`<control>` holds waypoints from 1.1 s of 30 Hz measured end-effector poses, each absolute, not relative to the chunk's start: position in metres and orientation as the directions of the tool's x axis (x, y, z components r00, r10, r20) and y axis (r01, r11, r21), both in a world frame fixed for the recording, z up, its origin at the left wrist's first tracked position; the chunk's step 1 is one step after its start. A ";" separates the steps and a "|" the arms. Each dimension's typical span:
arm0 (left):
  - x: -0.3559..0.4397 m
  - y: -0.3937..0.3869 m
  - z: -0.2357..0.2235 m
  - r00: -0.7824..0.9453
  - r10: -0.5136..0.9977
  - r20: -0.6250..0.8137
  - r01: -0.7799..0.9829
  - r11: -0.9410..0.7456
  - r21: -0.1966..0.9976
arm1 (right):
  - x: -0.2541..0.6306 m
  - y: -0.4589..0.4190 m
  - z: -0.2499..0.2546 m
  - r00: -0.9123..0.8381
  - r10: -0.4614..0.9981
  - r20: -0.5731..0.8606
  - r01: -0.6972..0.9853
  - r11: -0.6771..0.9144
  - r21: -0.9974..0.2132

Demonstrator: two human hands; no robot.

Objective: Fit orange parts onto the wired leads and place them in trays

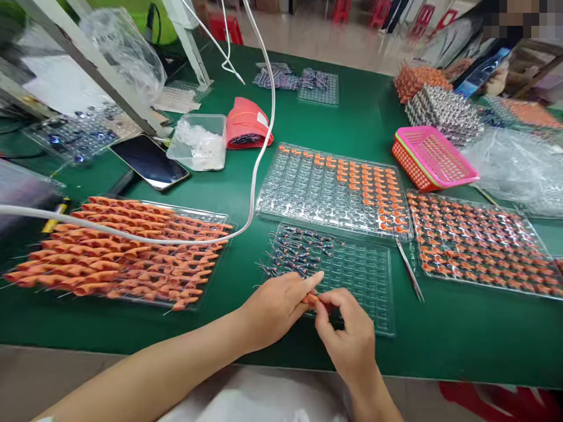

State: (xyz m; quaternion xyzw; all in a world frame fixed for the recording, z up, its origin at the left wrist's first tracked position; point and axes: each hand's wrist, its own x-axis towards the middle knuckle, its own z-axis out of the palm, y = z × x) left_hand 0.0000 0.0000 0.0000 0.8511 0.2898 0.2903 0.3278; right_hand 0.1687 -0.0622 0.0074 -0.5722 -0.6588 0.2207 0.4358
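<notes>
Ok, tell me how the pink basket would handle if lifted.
The pink basket is probably light, given its openwork floor, and fairly stiff, since its rim holds its shape. The red basket stacked beneath might come up with it.

From here I can't make out the small orange piece, mostly covered by the fingers pinching it. Far right of the pink basket, the clear plastic bag runs past my view's edge; beyond the basket, the person's face is pixelated.
</notes>
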 end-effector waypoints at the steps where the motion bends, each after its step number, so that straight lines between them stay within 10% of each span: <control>1: 0.000 0.002 0.005 0.652 0.710 0.266 0.296 -0.561 0.773 | 0.170 -0.062 0.008 0.062 0.940 0.337 0.572 0.243 -0.783; 12: 0.000 0.007 0.023 0.566 0.823 0.051 0.149 -0.163 0.975 | 0.176 -0.070 0.007 0.117 0.955 0.273 0.413 0.203 -0.888; 33: -0.001 0.011 0.017 0.540 0.742 0.398 0.036 -0.493 0.869 | 0.176 -0.066 0.010 0.064 0.888 0.454 0.482 0.371 -0.793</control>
